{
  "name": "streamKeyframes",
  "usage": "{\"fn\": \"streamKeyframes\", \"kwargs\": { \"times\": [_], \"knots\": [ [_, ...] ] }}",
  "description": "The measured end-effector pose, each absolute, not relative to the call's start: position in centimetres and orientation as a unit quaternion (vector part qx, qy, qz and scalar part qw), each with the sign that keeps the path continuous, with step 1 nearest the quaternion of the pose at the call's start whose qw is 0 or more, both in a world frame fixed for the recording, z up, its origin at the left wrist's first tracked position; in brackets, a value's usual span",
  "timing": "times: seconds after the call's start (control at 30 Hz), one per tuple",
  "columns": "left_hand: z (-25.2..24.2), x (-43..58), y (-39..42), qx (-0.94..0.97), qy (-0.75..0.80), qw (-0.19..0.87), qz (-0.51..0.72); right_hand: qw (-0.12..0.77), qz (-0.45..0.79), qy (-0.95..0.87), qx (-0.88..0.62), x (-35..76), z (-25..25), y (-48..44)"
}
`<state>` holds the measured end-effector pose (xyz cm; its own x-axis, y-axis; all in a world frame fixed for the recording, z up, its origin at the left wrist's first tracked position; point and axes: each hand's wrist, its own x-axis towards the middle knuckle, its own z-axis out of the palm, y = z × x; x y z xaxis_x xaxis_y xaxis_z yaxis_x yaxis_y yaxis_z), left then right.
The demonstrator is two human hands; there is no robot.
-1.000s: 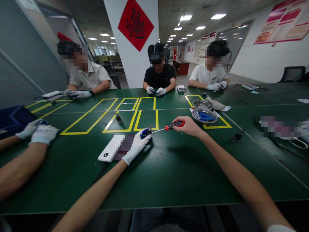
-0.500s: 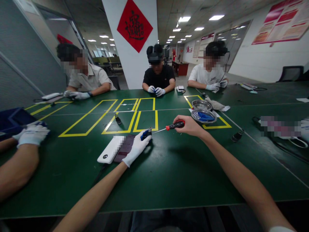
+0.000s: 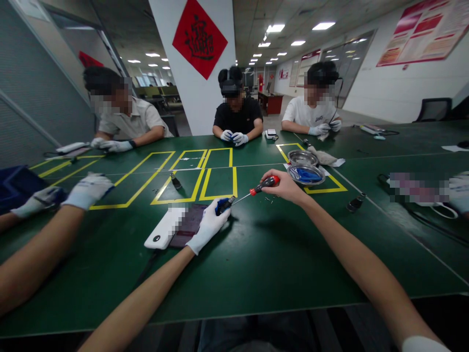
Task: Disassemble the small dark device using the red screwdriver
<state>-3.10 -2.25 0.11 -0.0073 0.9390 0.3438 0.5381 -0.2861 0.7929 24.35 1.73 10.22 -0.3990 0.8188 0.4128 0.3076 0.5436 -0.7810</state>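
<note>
My left hand (image 3: 210,222), in a white glove, is closed around a small blue-and-black part (image 3: 224,205). The part's black end points up and to the right. In my bare right hand (image 3: 284,188) is a screwdriver (image 3: 266,185) with a red-and-black handle, pinched near the handle's end. Its shaft slants down to the left and the tip reaches the black end of the part; whether it sits in a screw is too small to tell. Beneath and beside my left hand lie a white power bank-like device (image 3: 166,228) and a dark flat pad (image 3: 187,226).
Small loose screws (image 3: 270,199) lie beyond the screwdriver. Metal bowls (image 3: 306,175), one holding blue parts, stand farther back. Black conical pieces (image 3: 176,181) rest left and right. A co-worker's gloved hand (image 3: 90,190) reaches in beside a blue bin (image 3: 20,188). Other people sit opposite.
The co-worker's nearer gloved hand at the left has moved right, away from the blue bin. My hands keep nearly the same hold, and the view has shifted slightly.
</note>
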Motion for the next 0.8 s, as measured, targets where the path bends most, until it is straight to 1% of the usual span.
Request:
{"fn": "streamKeyframes", "kwargs": {
  "times": [0.1,0.2,0.43,0.57,0.8],
  "knots": [
    [0.3,-3.1,-2.4,0.685,0.550,0.207,0.432,0.440,0.294,-0.755,-0.388,24.5,10.3,1.8],
    [0.3,-3.2,-2.4,0.707,0.537,0.174,0.426,0.456,0.283,-0.754,-0.380,24.3,10.3,1.8],
    [0.5,-3.0,-2.7,0.738,0.517,0.146,0.408,0.432,0.249,-0.775,-0.388,23.8,9.7,1.9],
    [0.9,-2.8,-3.0,0.739,0.520,0.149,0.402,0.438,0.229,-0.763,-0.417,23.7,9.7,1.7],
    [1.2,-2.7,-3.2,0.732,0.533,0.152,0.397,0.440,0.290,-0.769,-0.361,23.9,10.1,1.7]
  ]
}}
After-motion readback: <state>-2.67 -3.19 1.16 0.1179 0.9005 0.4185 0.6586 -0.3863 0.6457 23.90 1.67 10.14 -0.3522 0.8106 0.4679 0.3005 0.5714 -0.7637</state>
